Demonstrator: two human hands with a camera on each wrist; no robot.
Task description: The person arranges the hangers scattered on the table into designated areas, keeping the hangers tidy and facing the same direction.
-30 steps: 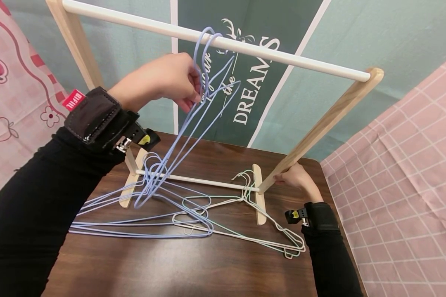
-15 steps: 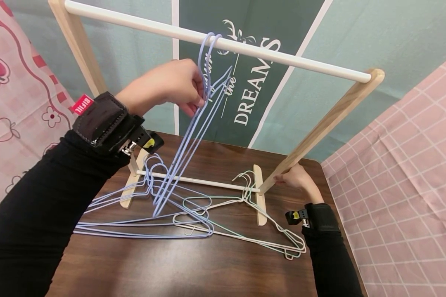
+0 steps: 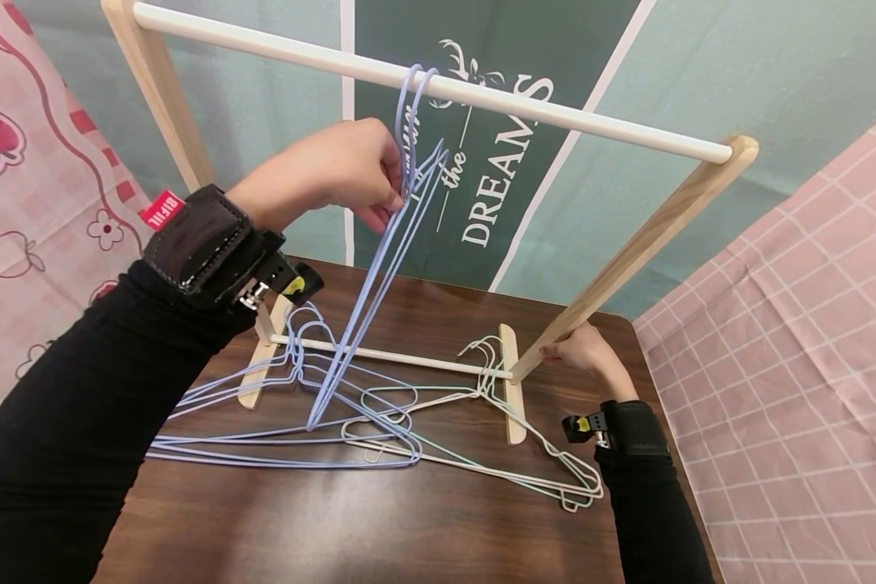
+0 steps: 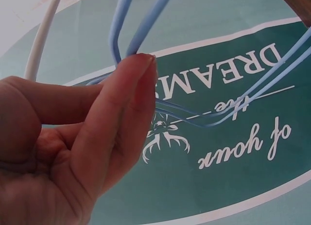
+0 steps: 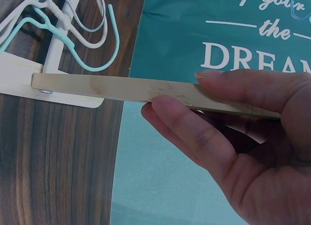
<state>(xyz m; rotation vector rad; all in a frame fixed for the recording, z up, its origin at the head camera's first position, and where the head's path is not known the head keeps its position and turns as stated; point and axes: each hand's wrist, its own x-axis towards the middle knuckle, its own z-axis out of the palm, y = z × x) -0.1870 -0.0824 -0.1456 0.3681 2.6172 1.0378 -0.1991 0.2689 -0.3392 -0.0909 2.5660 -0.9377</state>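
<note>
Two blue wire hangers (image 3: 328, 389) hang with their hooks over the white top rail (image 3: 526, 101) of a wooden rack. My left hand (image 3: 358, 166) pinches them below the hooks, between thumb and fingers, as the left wrist view also shows. Their long bodies slant down toward the table, one close behind the other. Low on the rack's right wooden upright (image 3: 642, 243), my right hand (image 3: 580, 349) grips the post. In the right wrist view its thumb lies on one side of the upright (image 5: 121, 87) and its fingers on the other.
Several blue hangers (image 3: 285, 464) lie on the brown table (image 3: 263, 535) at the left. White and light green hangers (image 3: 474, 468) lie at the right, overlapping them. A lower white rail (image 3: 431, 361) joins the rack's feet. Patterned curtains (image 3: 796, 324) stand around the table.
The two held hangers have swung closer together, and their lower ends have come down slightly to the right. My left hand has shifted a little right and down. The right hand stays on the upright.
</note>
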